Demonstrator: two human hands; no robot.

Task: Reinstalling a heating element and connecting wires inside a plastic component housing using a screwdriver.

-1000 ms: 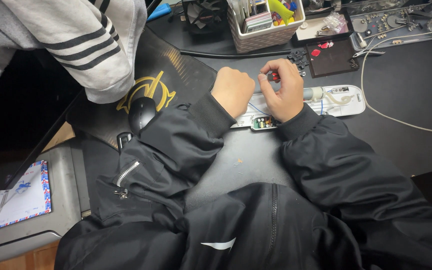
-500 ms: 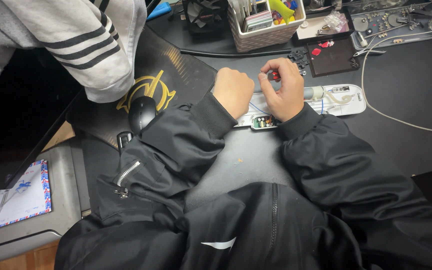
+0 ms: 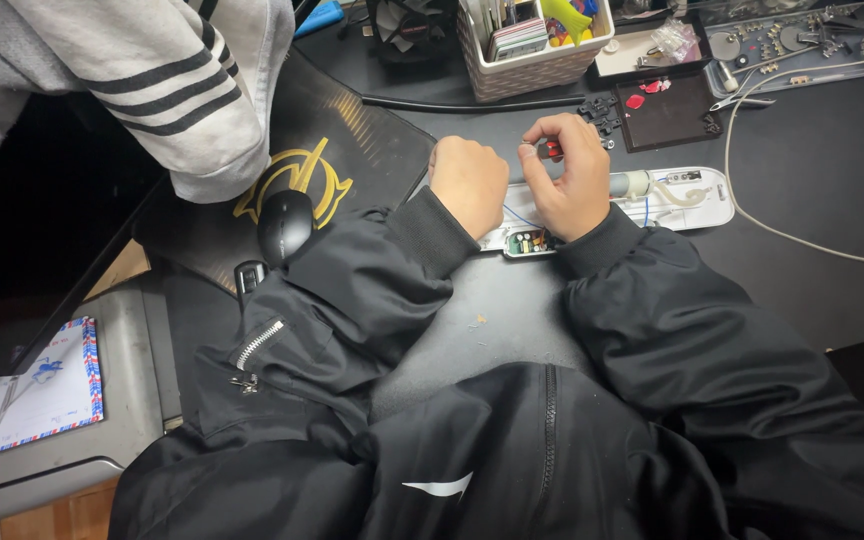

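Head view: right hand (image 3: 570, 172) pinches a small red-handled tool (image 3: 550, 150) above the opened white device (image 3: 674, 197); left hand (image 3: 468, 183), fisted beside it, seems empty. A slip could nick the exposed wiring.

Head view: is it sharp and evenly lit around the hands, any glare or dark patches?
Head view: sharp at the left hand and right hand; light falls from above onto the desk, with mild sheen on the mat; the black jacket loses detail, and the left edge beside the grey sleeve sinks into near black; no motion blur.
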